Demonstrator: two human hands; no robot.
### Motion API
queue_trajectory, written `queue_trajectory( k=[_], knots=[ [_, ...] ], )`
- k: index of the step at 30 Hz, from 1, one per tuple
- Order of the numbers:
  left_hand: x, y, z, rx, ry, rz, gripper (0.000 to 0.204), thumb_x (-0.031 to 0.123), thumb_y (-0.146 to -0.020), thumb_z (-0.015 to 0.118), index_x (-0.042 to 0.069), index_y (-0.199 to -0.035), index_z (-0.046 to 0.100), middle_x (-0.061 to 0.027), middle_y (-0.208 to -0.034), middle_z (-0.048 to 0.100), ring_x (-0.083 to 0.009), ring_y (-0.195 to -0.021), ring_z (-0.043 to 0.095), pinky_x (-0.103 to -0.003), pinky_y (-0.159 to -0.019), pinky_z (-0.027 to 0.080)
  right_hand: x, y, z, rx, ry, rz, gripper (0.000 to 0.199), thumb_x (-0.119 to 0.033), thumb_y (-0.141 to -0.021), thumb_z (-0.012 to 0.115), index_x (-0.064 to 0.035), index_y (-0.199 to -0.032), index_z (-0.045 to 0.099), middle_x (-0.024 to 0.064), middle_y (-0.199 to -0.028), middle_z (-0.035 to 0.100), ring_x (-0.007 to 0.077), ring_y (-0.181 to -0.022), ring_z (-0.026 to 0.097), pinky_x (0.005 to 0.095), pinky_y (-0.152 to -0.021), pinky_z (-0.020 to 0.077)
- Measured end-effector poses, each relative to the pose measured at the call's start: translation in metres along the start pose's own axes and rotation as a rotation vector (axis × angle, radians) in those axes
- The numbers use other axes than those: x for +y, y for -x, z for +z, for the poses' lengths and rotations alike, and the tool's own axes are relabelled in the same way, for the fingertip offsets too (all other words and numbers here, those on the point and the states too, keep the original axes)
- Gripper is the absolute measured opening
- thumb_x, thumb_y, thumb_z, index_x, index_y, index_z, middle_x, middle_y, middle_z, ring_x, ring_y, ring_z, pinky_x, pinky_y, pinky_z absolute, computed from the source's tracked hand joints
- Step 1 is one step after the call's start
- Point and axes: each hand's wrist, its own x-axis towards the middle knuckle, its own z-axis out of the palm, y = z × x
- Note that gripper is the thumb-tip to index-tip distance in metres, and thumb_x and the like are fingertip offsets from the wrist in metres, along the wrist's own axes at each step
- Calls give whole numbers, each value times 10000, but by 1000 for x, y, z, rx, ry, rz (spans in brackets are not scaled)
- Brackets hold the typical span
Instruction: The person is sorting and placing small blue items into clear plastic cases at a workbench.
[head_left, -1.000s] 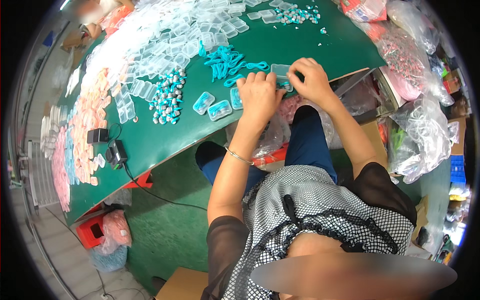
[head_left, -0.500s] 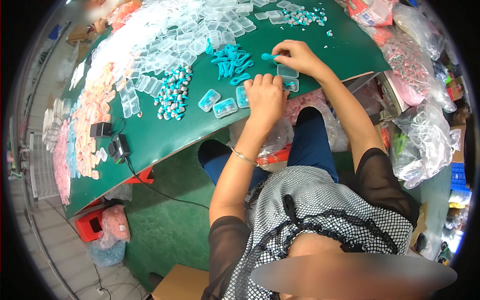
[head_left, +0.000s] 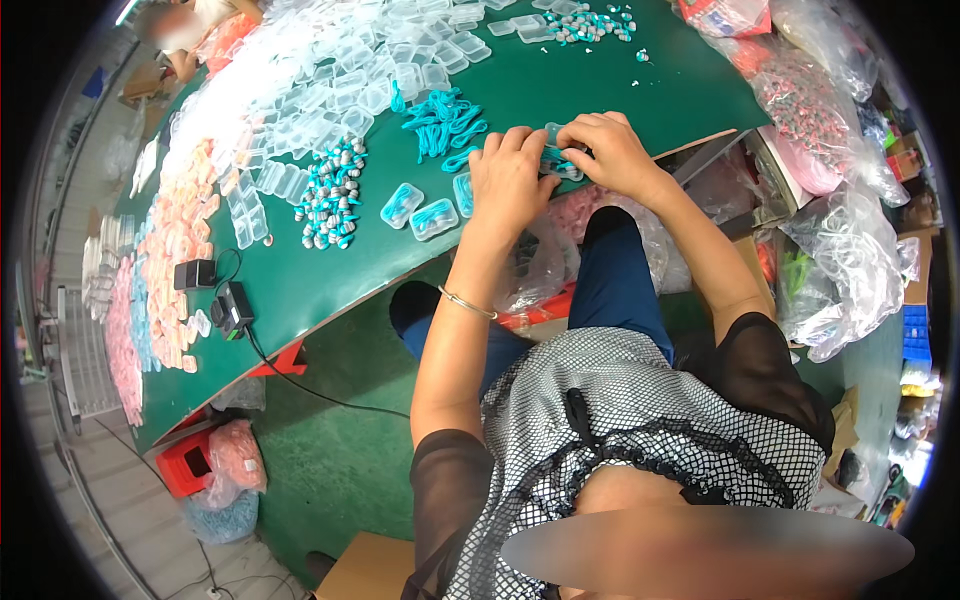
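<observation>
A small clear plastic case (head_left: 568, 170), with something teal inside, sits at the table's near edge between my hands. My left hand (head_left: 508, 172) has its fingers curled at the case's left side, partly covering it. From the right, my right hand (head_left: 612, 152) reaches over the case with bent fingers and thumb against it. What the fingertips press is partly hidden. Just left of my left hand are two closed cases (head_left: 434, 219) holding teal cord, plus a third case (head_left: 463, 194) partly covered by that hand. Beyond lies a pile of teal cords (head_left: 443, 122).
Grey-and-teal earplugs (head_left: 332, 195) lie heaped at left, with more (head_left: 590, 24) at the far right. Many clear cases (head_left: 350, 80) cover the far table. Peach pieces (head_left: 185, 235) and a black device (head_left: 232, 308) with a cable are farther left. Plastic bags (head_left: 850, 280) stand at right.
My right hand has come down and left to the case, bringing the teal piece it was pinching. My left hand has shifted slightly left. The whole view has moved a little.
</observation>
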Motion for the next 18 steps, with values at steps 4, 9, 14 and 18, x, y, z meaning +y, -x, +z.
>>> queue_trajectory(
  k=[4,9,14,18],
  knots=[
    [-4,-6,-4,-69,34,69,603,204,-642,829,142,-1206,626,-11,-1188,634,-257,-1059,570,-432,-813,425,-7,0,-1,42,90,-15,103,-153,-792,679,-124,-883,639,14,-825,638,225,-844,619,398,-812,406],
    [-8,-14,-8,-146,51,81,553,229,-654,819,149,-1174,648,4,-1172,648,-255,-1062,574,-436,-817,425,-5,2,-3,32,57,43,90,-152,-789,671,-130,-874,650,14,-825,626,220,-866,612,402,-821,398],
    [-8,-15,-11,-177,33,82,443,254,-666,813,140,-1077,696,11,-1155,651,-255,-1059,578,-440,-820,422,-10,4,-1,12,168,29,80,-144,-791,663,-132,-870,665,14,-834,622,221,-887,601,404,-833,393],
    [-5,-13,-14,-226,41,28,446,253,-694,804,129,-1106,685,-18,-1191,632,-267,-1082,563,-433,-854,411,-16,3,-11,-30,274,-61,111,-138,-796,660,-129,-904,682,15,-879,619,219,-912,583,402,-859,382]
  ],
)
